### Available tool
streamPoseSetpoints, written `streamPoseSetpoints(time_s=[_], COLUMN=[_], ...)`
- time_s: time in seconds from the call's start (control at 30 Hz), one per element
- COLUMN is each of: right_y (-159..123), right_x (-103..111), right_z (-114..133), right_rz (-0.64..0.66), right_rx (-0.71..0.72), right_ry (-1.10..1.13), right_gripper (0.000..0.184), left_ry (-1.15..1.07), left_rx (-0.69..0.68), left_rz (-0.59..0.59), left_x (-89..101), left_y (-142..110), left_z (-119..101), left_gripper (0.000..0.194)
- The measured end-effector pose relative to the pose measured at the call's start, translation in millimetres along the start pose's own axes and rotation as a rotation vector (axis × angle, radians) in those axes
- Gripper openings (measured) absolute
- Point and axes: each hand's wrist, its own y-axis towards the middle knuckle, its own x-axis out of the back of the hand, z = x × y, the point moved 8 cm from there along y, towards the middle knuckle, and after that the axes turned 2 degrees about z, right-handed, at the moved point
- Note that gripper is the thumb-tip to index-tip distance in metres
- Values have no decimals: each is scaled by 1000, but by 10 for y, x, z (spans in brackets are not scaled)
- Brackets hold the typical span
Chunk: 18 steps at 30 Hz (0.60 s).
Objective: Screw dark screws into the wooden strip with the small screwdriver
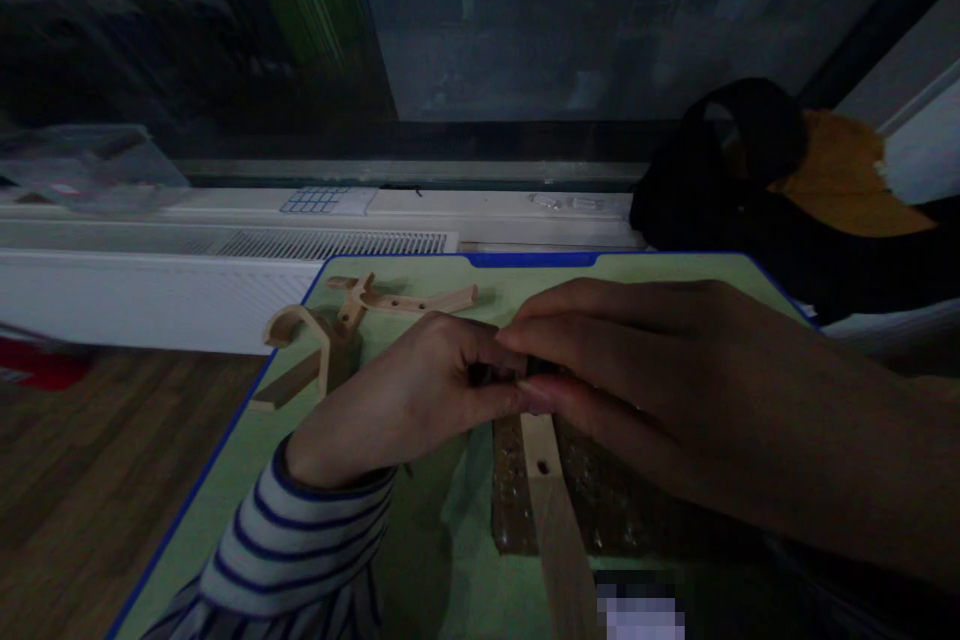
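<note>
My left hand (420, 385), in a striped sleeve, reaches in from the lower left with its fingers pinched together. From the right comes my right hand (660, 380), its fingertips and thumb closed and meeting those of the left. Both pinch at the far end of a flat wooden strip (555, 520) with a hole in it. A small dark bit shows between the fingertips, but what they grip is mostly hidden. Under the strip lies a brown, shiny, bumpy sheet (512, 510). Part of it is covered by my right hand and its shadow.
Several curved wooden pieces with holes (397, 302) lie at the far left of the green table (630, 270), beside a hooked wooden piece (322, 345). Beyond stand a radiator (337, 242) and a window sill (465, 210). Dark and orange fabric (840, 170) sits at right.
</note>
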Motion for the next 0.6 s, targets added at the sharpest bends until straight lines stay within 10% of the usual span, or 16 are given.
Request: streamPoseSetpoints(time_s=[0.6], right_y=[-98], right_x=[32], right_z=[-32], right_rz=[-18], right_rx=[28], right_ry=[-17], right_gripper=[31], left_ry=[-155], left_rx=[-7], left_rz=[46], left_x=[-31], left_y=[3], left_z=[-48], left_gripper=[10])
